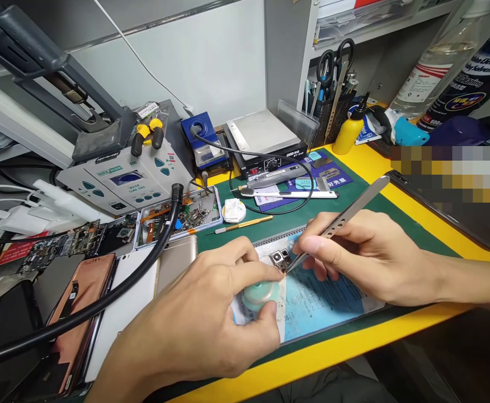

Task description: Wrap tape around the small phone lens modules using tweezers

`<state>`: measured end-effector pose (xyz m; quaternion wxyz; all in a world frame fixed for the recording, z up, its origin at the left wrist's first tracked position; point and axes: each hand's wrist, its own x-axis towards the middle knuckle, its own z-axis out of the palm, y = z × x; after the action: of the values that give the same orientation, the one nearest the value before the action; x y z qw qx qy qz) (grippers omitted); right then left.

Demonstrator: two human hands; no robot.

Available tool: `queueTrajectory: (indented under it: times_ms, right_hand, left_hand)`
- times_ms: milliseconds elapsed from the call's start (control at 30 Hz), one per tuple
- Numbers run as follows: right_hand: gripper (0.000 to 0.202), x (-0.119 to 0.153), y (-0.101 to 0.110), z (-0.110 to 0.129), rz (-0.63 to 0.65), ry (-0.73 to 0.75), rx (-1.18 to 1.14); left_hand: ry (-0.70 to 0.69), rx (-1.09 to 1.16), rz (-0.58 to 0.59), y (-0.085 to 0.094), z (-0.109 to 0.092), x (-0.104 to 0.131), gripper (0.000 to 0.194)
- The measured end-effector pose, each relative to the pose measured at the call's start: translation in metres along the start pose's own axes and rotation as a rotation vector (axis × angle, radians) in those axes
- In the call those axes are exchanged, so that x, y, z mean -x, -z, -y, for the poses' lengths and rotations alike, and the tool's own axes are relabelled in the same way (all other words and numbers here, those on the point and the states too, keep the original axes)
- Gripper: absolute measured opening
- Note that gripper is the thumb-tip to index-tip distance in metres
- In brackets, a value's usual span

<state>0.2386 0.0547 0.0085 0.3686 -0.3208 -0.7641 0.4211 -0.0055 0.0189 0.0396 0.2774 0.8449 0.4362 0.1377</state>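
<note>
My right hand (362, 254) grips metal tweezers (345, 215), whose tips touch a small camera module (281, 258) lying on a blue repair mat (324, 299). My left hand (203, 319) holds a small pale green round container (262, 294) against the mat, its index fingertip close to the module. Both hands rest over the green bench mat (304, 221).
Phones and circuit boards (81, 280) lie at left under a thick black hose (161, 246). A parts tray (182, 215), soldering station (123, 179), hot plate (265, 140), yellow bottle (348, 134), tool holder (333, 106) and white tape roll (234, 211) stand behind.
</note>
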Motion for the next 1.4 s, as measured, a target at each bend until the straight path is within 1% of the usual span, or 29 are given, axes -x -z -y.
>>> queueTrajectory:
  times_ms: [233,400,533,733,900,1200,1400]
  right_hand:
    - [0.031,0.0002,0.0000,0.0013,0.023,-0.035,0.033]
    - [0.025,0.0012,0.0002,-0.0020,0.019,-0.099,-0.076]
    - [0.021,0.0027,0.0007,-0.0033,0.041,-0.136,-0.126]
    - [0.024,0.0025,0.0023,-0.0026,0.065,-0.162,-0.145]
    - [0.025,0.0009,0.0012,-0.0042,0.043,-0.194,-0.180]
    - [0.030,-0.0017,-0.0036,0.0006,0.018,-0.225,-0.141]
    - [0.031,-0.0023,-0.0015,0.0008,0.033,-0.194,-0.066]
  left_hand:
    - [-0.007,0.006,0.005,0.0005,0.0004,0.0004,0.028]
    - [-0.012,0.000,0.003,0.0000,-0.0001,0.0001,0.027]
    - [-0.011,0.003,0.004,-0.0006,0.0008,-0.0019,0.028]
    - [-0.002,0.005,0.003,-0.0018,0.0017,0.0000,0.027]
    - [-0.009,-0.002,-0.005,-0.0020,0.0030,-0.0010,0.028]
    - [-0.023,-0.025,-0.022,-0.0024,0.0027,-0.0005,0.029]
    - [-0.023,-0.029,-0.034,-0.0033,0.0033,-0.0023,0.030]
